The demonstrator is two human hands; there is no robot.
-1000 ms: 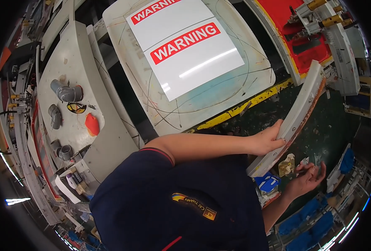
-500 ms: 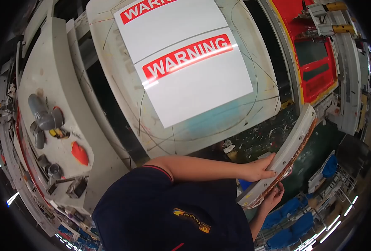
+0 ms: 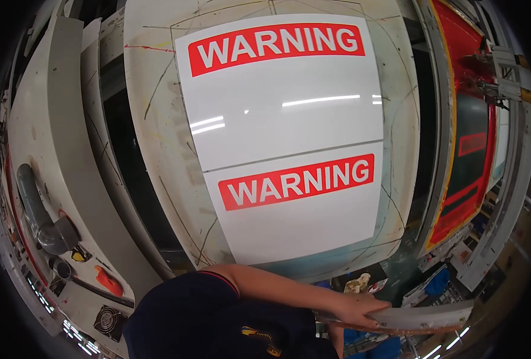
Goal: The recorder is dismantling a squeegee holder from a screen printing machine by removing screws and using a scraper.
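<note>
My left hand [image 3: 359, 310] grips a long pale metal bar [image 3: 427, 319] with bolts and a brownish edge, held low at the right of my body. My right forearm [image 3: 336, 338] shows beneath the bar; that hand's fingers are hidden. Beyond my arms, a large pale board [image 3: 149, 78], scratched and paint-stained, bears two white glossy sheets, the upper [image 3: 277, 122] and the lower [image 3: 301, 230], each with a red printed banner and white lettering.
At the right stands a printing screen in a red-smeared frame [image 3: 481, 143], with metal clamps [image 3: 505, 81]. At the left, a pale ledge [image 3: 50, 119] carries grey pipe elbows [image 3: 56, 233] and an orange piece [image 3: 108, 281]. Blue items [image 3: 433, 281] lie lower right.
The view has shifted toward the board, showing both sheets more fully. The bar has turned from steep to nearly level, and my right hand, earlier visible, has moved behind it.
</note>
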